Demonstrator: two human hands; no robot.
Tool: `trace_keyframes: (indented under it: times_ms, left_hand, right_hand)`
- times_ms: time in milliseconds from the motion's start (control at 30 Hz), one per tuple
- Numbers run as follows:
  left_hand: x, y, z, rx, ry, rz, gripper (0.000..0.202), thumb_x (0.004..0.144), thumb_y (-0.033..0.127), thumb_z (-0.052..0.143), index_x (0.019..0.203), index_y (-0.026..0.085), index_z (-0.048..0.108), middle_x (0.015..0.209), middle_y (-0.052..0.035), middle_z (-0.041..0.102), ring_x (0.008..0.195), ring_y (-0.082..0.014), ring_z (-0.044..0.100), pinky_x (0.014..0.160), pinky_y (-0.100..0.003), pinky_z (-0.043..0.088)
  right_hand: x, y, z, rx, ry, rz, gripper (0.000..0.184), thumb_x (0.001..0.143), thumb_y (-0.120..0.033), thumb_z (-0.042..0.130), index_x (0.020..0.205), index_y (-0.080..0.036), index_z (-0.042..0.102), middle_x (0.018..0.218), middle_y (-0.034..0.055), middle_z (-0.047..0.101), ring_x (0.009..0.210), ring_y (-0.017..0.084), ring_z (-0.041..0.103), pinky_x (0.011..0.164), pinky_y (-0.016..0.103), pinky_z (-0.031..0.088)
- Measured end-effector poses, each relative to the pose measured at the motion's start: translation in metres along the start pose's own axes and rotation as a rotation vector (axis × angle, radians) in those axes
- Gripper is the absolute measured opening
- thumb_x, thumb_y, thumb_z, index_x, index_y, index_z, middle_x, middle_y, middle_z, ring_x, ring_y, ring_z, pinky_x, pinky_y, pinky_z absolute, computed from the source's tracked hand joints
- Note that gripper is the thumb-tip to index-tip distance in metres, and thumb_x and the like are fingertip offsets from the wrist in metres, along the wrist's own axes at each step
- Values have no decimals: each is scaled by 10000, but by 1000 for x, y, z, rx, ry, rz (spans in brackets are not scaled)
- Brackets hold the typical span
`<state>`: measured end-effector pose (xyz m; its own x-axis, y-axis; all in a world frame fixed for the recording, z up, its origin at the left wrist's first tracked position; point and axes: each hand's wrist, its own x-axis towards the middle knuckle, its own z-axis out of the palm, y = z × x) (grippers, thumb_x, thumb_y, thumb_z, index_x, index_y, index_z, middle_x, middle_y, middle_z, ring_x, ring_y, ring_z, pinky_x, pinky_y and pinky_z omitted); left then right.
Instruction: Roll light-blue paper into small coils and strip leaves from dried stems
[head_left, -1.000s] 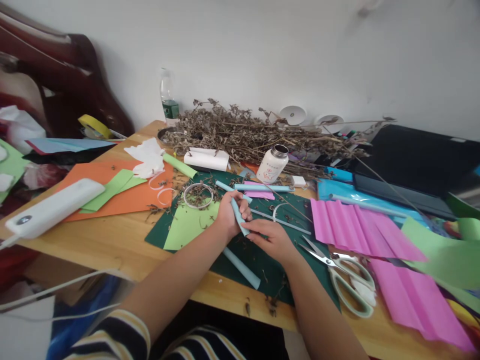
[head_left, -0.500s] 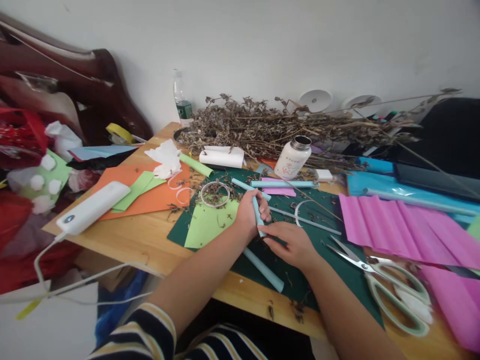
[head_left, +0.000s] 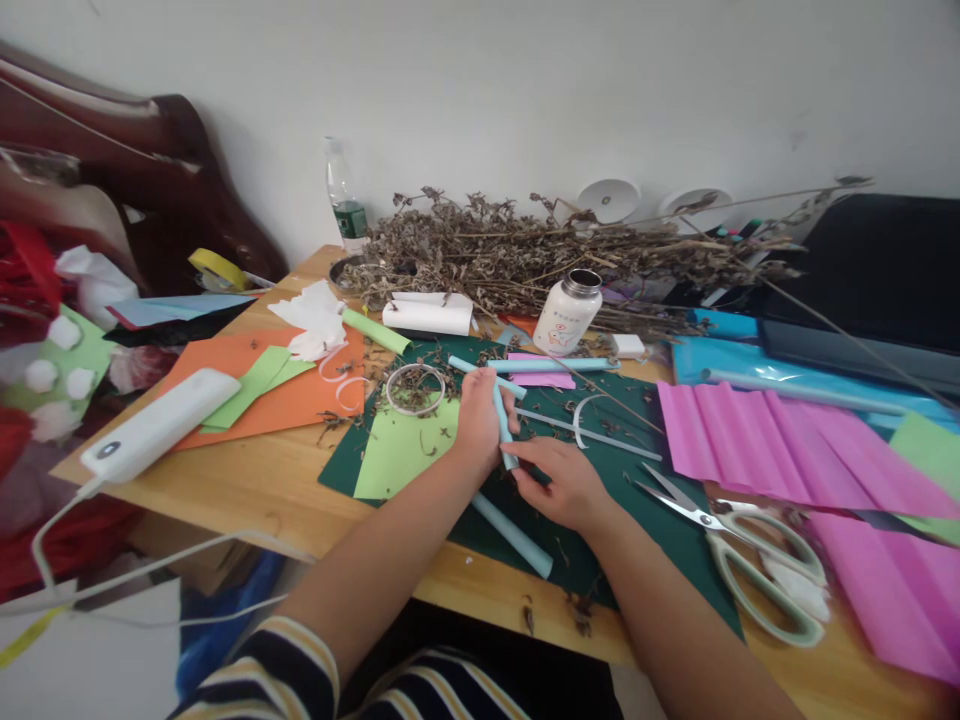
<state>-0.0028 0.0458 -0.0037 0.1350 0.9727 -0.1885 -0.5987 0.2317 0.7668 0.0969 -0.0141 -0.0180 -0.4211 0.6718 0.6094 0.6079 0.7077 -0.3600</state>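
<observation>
My left hand (head_left: 480, 415) is wrapped round a light blue rolled paper tube (head_left: 503, 418), held tilted above the green cutting mat (head_left: 600, 560). At the tube's lower end, the thumb and fingertips of my right hand (head_left: 559, 480) pinch it. Another blue paper tube (head_left: 517, 538) lies on the mat below my hands, partly hidden by my left wrist. Two more lie just beyond: a long blue tube (head_left: 555, 366) and a crossing one (head_left: 466, 365) partly behind my left hand. Light green paper (head_left: 401, 450) is left of my hands, with a clear ring (head_left: 415, 390) near its top edge.
Scissors (head_left: 709, 520) lie open on the right by pink crepe paper (head_left: 750, 440). A white bottle (head_left: 568, 315) stands uncapped before dried plant stems (head_left: 495, 240). On the left are a white corded glue gun-like device (head_left: 161, 425) and orange paper (head_left: 225, 365). Dry leaf bits are scattered about.
The view has shifted slightly, so everything sits a little further left. Both hands keep their hold on the blue paper tube, with the right fingertips still at its lower end.
</observation>
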Motion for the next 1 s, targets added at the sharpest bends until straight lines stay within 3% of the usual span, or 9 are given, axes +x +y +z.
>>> trace_keyframes:
  times_ms: [100, 200, 300, 400, 467, 633, 733, 833, 1000]
  left_hand:
    - [1, 1, -1, 57, 31, 85, 148, 768, 340, 388, 784, 223, 298, 489, 94, 441, 258, -50, 366, 296, -144, 262]
    - [3, 6, -4, 32, 62, -1, 110, 782, 295, 366, 739, 212, 308, 471, 92, 407, 264, -47, 357, 303, -144, 280]
    - [4, 10, -5, -59, 106, -182, 114, 792, 271, 349, 708, 196, 338, 480, 77, 414, 291, -37, 357, 330, -146, 323]
    - [4, 10, -4, -106, 130, -293, 102, 788, 245, 353, 709, 183, 373, 492, 62, 429, 327, -41, 395, 369, -167, 377]
    - [4, 8, -3, -108, 125, -320, 53, 776, 213, 368, 743, 183, 397, 491, 58, 434, 341, -49, 417, 377, -176, 390]
    - [2, 6, -3, -97, 106, -320, 84, 784, 212, 358, 798, 177, 432, 528, 22, 512, 405, -84, 505, 409, -200, 425]
    - [1, 4, -2, -116, 99, -299, 120, 797, 250, 353, 764, 166, 432, 549, 9, 544, 451, -97, 545, 486, -237, 462]
    - [-2, 2, -1, -144, 81, -273, 119, 795, 261, 367, 757, 167, 429, 567, 6, 564, 450, -96, 546, 516, -246, 461]
    - [-6, 4, -1, -196, 6, -352, 240, 817, 296, 278, 637, 174, 381, 439, 37, 473, 295, -69, 380, 403, -217, 376]
  right_hand:
    - [0, -2, -3, 71, -48, 25, 274, 716, -157, 458, 984, -187, 505, 654, 13, 596, 592, 110, 542, 572, 231, 465]
    - [-1, 6, -14, 62, -107, 60, 306, 742, -193, 439, 1045, -206, 479, 769, 26, 618, 690, 116, 561, 652, 252, 461]
    - [-6, 25, -33, -157, -170, 269, 334, 753, -286, 449, 1081, -227, 476, 935, 58, 598, 883, 186, 527, 767, 367, 417]
    - [-14, 43, -48, -435, -303, 549, 362, 668, -443, 521, 984, -267, 554, 1143, 96, 477, 1040, 333, 402, 756, 534, 348]
    - [-17, 47, -52, -487, -362, 599, 336, 666, -472, 510, 943, -293, 570, 1230, 86, 389, 1097, 358, 330, 757, 568, 316]
    - [-13, 37, -47, -453, -364, 535, 312, 694, -474, 480, 961, -322, 539, 1273, 42, 328, 1151, 305, 278, 829, 552, 269]
    - [-12, 36, -43, -500, -362, 590, 347, 668, -489, 507, 965, -312, 536, 1297, 62, 288, 1171, 340, 236, 832, 619, 199]
    - [-13, 39, -36, -551, -350, 677, 266, 704, -440, 490, 915, -290, 551, 1304, 70, 275, 1182, 361, 210, 812, 668, 145]
    - [-12, 39, -26, -593, -273, 734, 152, 732, -349, 486, 783, -225, 559, 1293, 79, 309, 1180, 351, 224, 809, 684, 109]
